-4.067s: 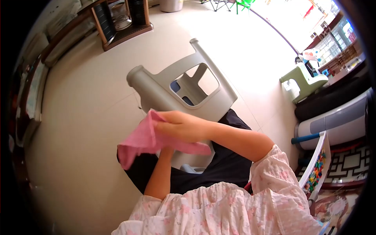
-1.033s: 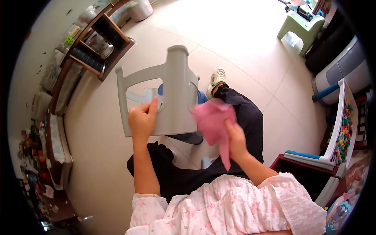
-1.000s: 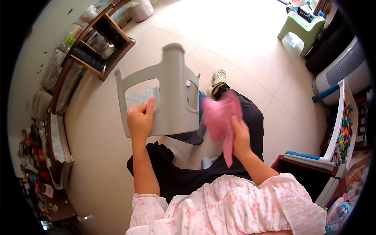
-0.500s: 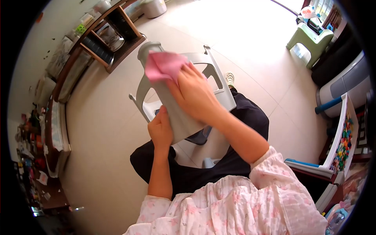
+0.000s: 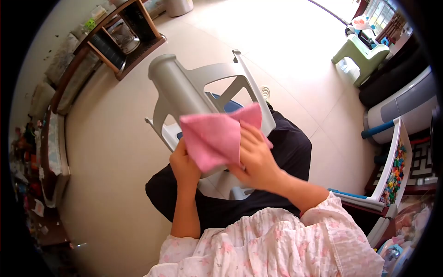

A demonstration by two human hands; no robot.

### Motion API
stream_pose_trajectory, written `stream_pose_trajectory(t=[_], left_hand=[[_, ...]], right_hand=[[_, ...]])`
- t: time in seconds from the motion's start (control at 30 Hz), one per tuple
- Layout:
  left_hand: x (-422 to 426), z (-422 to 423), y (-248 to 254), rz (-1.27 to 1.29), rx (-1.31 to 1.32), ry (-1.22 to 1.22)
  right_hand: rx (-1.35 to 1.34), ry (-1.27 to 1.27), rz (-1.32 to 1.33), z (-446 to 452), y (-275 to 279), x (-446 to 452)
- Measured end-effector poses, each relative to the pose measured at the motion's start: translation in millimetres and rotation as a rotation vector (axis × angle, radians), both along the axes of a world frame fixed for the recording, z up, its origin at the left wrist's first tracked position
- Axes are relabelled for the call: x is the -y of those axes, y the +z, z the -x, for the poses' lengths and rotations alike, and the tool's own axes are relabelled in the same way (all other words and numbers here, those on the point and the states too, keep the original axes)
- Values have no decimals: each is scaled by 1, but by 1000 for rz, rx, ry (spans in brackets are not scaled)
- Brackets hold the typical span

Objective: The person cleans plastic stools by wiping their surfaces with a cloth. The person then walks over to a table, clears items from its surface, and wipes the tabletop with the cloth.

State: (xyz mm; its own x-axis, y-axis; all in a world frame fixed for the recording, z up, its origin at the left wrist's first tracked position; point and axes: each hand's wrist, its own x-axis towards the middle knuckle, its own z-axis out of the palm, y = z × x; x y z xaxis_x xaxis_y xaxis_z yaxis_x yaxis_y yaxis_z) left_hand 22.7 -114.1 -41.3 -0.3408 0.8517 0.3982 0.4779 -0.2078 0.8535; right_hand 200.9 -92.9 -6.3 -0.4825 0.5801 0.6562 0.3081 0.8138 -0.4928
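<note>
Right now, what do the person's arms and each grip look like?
The left arm and right arm wear loose, whitish sleeves with little pink flowers, and are bare below them. The left grip and right grip have no gloves. No watch shows.

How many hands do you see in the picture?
2. The left hand holds the gray plastic stool, its fingertips hidden by the pink cloth. The right hand holds that cloth against the stool. No other hands show.
</note>
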Motion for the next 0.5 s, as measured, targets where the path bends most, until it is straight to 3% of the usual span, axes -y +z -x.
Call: stream_pose_trajectory(t=[0.03, 0.1, 0.23, 0.3, 0.5], left_hand=[[-2, 9, -16, 80, 418, -56], [-2, 11, -18, 42, 639, -108], [-7, 16, -26, 107, 659, -96], [-5, 11, -19, 229, 347, 94], [-4, 13, -41, 213, 469, 257]], right_hand=[[27, -4, 3, -3, -5, 11], [11, -35, -19, 2, -12, 27], [-12, -65, -66, -9, -33, 17], [-37, -186, -80, -24, -42, 2], [-182, -385, 97, -51, -74, -29]])
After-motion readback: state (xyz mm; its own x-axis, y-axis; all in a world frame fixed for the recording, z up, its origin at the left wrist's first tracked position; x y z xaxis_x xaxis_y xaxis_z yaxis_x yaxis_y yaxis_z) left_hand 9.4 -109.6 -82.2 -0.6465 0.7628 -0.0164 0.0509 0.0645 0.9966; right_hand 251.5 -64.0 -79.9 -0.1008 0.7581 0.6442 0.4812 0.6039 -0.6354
